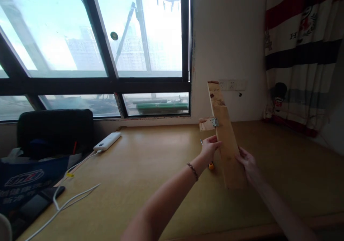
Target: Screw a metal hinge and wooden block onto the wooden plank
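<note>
A long wooden board (228, 144) is held tilted over the table, its far end leaning away from me. My left hand (209, 148) grips its left edge, thumb on the face. On the opposite edge, my right hand (248, 163) is closed around the board, some fingers hidden behind it. A metal hinge (215, 122) sits at the left edge above my left hand, with a small wood piece (205, 124) sticking out beside it. An orange-and-black object (211, 166) lies just below my left wrist, partly hidden. A thin dark tip shows by my left fingers.
The wooden table (150, 162) spreads beneath. A white power bank (107, 141) with a white cable (77, 194) lies at left. Beyond the table edge are a dark chair (55, 130) and a blue bag (29, 176). Wall sockets (231, 85) and a curtain (301, 54) are behind.
</note>
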Demonstrator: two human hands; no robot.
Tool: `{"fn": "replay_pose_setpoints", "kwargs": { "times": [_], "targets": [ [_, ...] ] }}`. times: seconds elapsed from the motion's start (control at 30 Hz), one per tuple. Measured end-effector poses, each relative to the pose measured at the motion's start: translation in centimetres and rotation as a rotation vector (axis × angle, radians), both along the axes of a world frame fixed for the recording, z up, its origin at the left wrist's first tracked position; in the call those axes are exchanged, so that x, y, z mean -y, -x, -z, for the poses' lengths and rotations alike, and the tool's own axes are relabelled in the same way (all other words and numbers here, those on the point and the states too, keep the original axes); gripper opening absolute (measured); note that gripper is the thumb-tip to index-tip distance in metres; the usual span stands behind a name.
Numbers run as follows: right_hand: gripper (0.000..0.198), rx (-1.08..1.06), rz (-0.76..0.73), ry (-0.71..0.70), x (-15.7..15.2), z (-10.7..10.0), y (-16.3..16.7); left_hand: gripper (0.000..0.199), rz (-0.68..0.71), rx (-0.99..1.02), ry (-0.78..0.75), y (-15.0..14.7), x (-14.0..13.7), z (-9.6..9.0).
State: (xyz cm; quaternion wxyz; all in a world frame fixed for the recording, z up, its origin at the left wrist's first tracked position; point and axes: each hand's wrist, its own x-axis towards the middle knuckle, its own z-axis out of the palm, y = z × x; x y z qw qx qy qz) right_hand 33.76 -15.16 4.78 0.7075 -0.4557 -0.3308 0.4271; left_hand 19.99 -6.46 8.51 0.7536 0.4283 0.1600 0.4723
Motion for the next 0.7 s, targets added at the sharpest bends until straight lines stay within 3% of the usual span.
{"fn": "replay_pose_setpoints", "kwargs": {
  "times": [0.13, 0.3, 0.5, 0.7],
  "targets": [
    [0.053, 0.021, 0.07, -0.04, -3.4, 0.7, -4.2, 0.038, 0.02, 0.014, -0.009, -4.5, -3.1, -0.3],
    [0.053, 0.05, 0.093, -0.082, -7.2, 1.8, -7.0, 0.036, -0.002, -0.02, 0.025, -7.8, -6.8, 0.6],
    [0.058, 0.09, 0.126, -0.072, -10.1, 3.0, -9.0, 0.033, -0.024, -0.044, 0.02, -9.7, -9.7, 1.8],
    [0.064, 0.115, 0.116, -0.012, -10.9, 3.6, -9.8, 0.028, -0.04, -0.151, -0.058, -9.5, -10.3, 2.0]
  ]
}}
